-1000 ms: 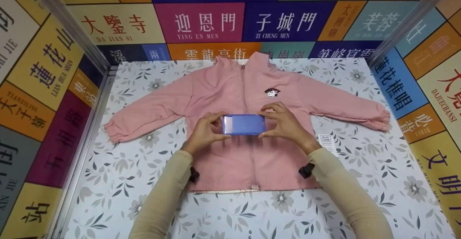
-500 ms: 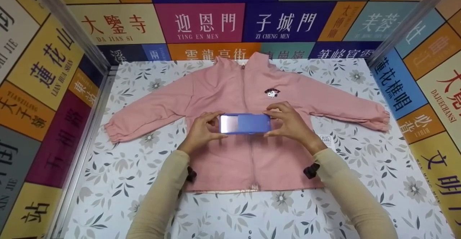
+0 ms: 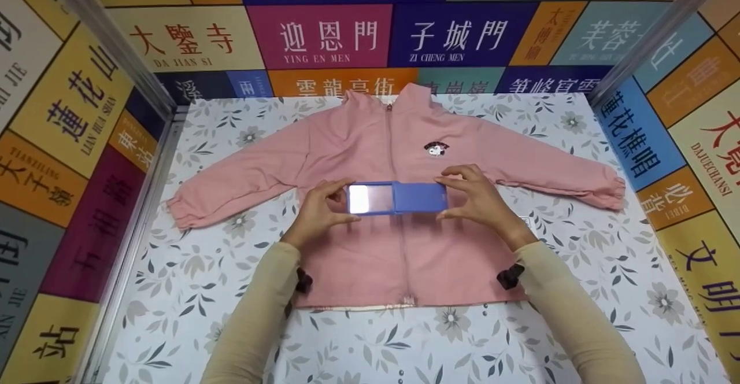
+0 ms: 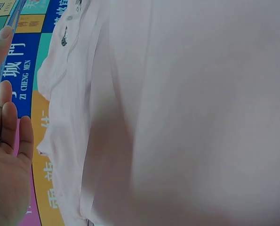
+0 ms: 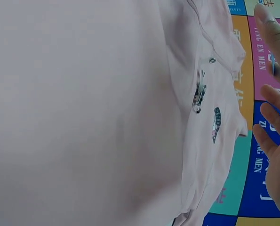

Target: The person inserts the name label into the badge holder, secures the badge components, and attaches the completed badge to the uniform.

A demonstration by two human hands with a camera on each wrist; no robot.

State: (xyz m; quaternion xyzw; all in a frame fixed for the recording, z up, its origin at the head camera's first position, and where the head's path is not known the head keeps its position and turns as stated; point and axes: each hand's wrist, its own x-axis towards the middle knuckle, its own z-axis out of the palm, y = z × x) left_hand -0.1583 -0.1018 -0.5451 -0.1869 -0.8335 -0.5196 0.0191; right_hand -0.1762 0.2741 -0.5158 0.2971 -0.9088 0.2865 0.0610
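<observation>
A pink jacket (image 3: 352, 274) lies spread front up on a counter (image 3: 578, 326) with a white, floral surface, its sleeves reaching out to both sides and its hem nearest the person. Above the middle of the jacket, across its zipper (image 3: 404, 251), is a small blue case (image 3: 421, 198). The case shows two parts: a shiny face in a blue frame towards the left hand (image 3: 318, 211), and a plain blue part towards the right hand (image 3: 480, 203). Each hand, over the jacket's front, pinches one end of the case, thumb at the near edge and fingers at the far one. A dark-and-white print (image 3: 436, 149) sits on the jacket's chest beside the zipper, on the right hand's side. Beyond the jacket's collar stands a wall of coloured panels (image 3: 324, 36) with lettering. A black wrist device (image 3: 510, 277) shows at the right sleeve cuff, above the jacket's lower edge.
</observation>
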